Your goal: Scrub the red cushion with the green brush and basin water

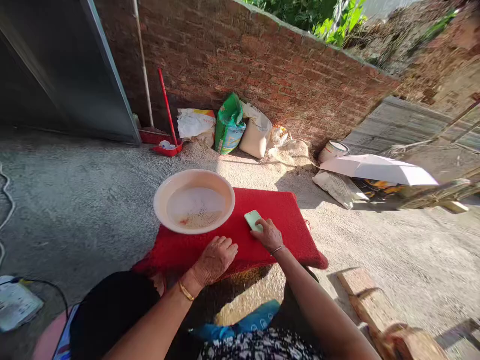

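My right hand (pixel 268 235) grips a pale green bar of soap (pixel 253 219) and presses it on a red cloth (pixel 285 220) spread on the concrete ground. My left hand (pixel 215 259) rests flat on the near edge of the same cloth, fingers together, holding nothing. Just beyond my left hand a pink basin (pixel 162 197) sits on the cloth's far left corner, with soapy water and some sediment inside.
Several sacks (pixel 230 125) and a red dustpan with a long handle (pixel 167 145) lean against the brick wall. A white folded board (pixel 378 169) and a small bucket (pixel 333 149) lie to the right. Wooden planks (pixel 369 300) lie at near right, a cable (pixel 5 200) at far left.
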A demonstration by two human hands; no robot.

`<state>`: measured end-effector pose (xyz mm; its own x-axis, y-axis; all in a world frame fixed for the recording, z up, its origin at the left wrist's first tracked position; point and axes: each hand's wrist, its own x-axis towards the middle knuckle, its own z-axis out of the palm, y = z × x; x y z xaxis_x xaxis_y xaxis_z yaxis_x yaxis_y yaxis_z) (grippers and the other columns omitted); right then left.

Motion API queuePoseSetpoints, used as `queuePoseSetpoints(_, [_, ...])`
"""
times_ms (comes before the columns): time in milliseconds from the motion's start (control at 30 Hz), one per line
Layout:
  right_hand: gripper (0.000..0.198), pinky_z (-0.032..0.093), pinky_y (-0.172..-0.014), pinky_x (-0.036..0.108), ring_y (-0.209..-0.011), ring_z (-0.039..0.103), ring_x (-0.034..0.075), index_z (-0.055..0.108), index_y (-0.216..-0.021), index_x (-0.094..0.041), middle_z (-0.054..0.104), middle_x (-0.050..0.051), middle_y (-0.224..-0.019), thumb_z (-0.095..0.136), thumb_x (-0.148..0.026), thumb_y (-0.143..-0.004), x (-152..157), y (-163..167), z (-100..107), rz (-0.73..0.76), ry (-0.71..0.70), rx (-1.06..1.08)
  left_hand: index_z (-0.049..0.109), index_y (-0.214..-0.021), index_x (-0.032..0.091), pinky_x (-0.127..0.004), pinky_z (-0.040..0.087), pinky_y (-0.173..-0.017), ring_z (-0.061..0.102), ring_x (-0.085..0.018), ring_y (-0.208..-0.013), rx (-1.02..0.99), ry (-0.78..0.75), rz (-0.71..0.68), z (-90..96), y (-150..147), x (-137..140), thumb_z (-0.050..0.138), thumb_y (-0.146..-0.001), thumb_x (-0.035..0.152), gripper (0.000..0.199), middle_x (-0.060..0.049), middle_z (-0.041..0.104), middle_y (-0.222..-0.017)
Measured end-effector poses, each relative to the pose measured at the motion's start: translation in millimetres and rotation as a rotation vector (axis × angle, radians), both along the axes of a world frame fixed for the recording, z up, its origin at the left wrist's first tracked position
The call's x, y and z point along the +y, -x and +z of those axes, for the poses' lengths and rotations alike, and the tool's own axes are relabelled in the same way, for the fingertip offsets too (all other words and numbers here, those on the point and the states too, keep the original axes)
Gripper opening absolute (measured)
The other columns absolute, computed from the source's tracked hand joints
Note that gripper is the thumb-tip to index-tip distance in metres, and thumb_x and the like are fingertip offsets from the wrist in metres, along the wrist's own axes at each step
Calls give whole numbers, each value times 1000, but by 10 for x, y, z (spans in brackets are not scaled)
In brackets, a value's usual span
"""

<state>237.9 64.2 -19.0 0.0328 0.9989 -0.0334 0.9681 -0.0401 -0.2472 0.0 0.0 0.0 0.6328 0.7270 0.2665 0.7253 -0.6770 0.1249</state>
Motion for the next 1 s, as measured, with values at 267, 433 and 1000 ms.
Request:
queuePoseSetpoints(267, [52,44,-84,36,-101,61,26,56,-122,-22,58,15,-112,53,-52,-80,-380,-1876,238,-681,137,-94,57,-120,16,-43,43,-103,49,-27,-125,-170,-28,52,-469,60,272,44,-95,29,31,-12,60,-122])
queuePoseSetpoints(433, [53,45,-83,36,-99,61,27,58,-120,-23,58,14,-112,52,-57,-79,-502,-2036,308,-750,87,-76,56,-126,18,-48,43,-103,50,-29,-125,-205,-28,139,-690,119,383,45,-94,32,37,-15,53,-135])
queuePoseSetpoints(1000, [39,43,-78,30,-97,58,21,60,-115,-30,54,7,-109,58,-50,-81,521,537,191,11,0,61,58,-125,19,-46,42,-105,50,-27,-125,-174,41,176,-608,115,357,46,-94,32,36,-12,50,-138])
